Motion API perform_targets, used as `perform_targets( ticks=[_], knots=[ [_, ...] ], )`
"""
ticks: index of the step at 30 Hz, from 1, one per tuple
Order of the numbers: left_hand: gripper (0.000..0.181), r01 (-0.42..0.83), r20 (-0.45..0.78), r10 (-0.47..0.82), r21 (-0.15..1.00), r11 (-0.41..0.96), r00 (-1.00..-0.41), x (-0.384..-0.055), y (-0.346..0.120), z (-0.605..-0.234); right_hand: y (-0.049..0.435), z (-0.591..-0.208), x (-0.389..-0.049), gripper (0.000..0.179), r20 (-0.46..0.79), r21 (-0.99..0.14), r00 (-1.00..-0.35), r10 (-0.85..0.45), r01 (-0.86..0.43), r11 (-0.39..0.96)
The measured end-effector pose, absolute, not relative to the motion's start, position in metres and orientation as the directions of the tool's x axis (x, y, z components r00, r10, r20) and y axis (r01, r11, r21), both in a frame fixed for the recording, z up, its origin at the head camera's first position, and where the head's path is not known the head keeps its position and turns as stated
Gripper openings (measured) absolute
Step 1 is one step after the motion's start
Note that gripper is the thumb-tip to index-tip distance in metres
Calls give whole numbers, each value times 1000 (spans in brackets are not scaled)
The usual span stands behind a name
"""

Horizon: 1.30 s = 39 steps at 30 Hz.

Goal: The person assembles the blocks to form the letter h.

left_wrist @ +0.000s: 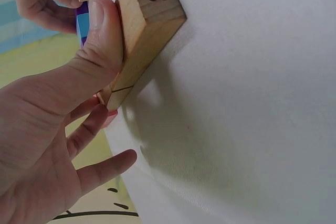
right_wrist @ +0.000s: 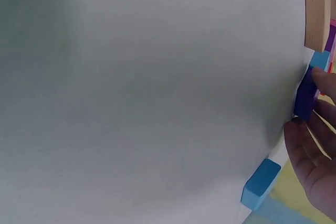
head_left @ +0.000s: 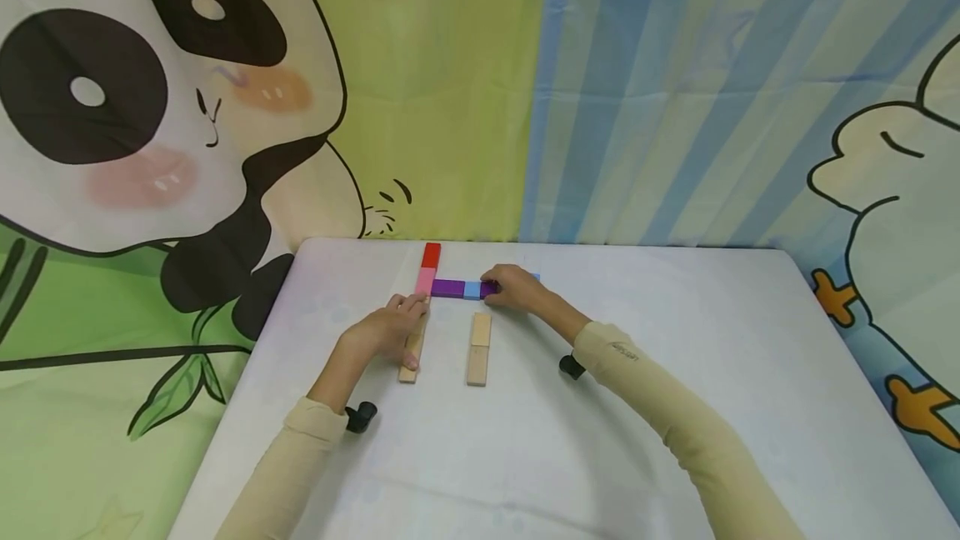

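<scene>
My left hand (head_left: 384,332) rests along a row of plain wooden blocks (head_left: 407,375), its thumb pressing one block stamped 48 (left_wrist: 144,24) and its other fingers spread near the far end. Beyond them the row continues with a pink block (head_left: 425,281) and a red block (head_left: 431,255). My right hand (head_left: 519,288) pinches a dark purple block (right_wrist: 305,95) between thumb and fingers. It sits at the end of a sideways row: a purple block (head_left: 448,288) by the pink one, then a light blue block (head_left: 472,290).
Two plain wooden blocks (head_left: 478,348) lie end to end between my forearms. Another blue block (right_wrist: 262,179) lies just past my right hand, near the back edge of the white table (head_left: 675,340). A printed cloth (head_left: 435,90) hangs behind the table.
</scene>
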<state>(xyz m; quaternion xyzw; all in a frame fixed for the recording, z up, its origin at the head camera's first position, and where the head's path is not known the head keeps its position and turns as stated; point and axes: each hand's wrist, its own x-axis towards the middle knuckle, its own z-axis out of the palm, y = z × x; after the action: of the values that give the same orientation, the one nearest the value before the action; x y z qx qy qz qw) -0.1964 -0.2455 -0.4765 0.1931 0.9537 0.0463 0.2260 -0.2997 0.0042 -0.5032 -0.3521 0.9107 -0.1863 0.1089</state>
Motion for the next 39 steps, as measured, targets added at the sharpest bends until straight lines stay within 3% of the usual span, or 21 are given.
perform_targets(
  ticks=[12, 20, 32, 39],
  knots=[
    [104, 343, -394, 395, 198, 918, -830, -194, -243, -478, -11, -507, -298, 41, -67, -401, -778, -624, -552, 731],
    [105, 343, -399, 394, 195, 919, -828, -195, -242, -476, -9, -503, -294, 42, -64, -382, -778, -625, -559, 736],
    [105, 375, -388, 413, 173, 911, -824, -197, -245, -478, 51, -489, -296, 42, 7, -262, -811, -584, -566, 782],
    [106, 367, -405, 407, 176, 913, -819, -198, -247, -479, 76, -498, -298, 38, -44, -316, -834, -550, -511, 799]
  ],
)
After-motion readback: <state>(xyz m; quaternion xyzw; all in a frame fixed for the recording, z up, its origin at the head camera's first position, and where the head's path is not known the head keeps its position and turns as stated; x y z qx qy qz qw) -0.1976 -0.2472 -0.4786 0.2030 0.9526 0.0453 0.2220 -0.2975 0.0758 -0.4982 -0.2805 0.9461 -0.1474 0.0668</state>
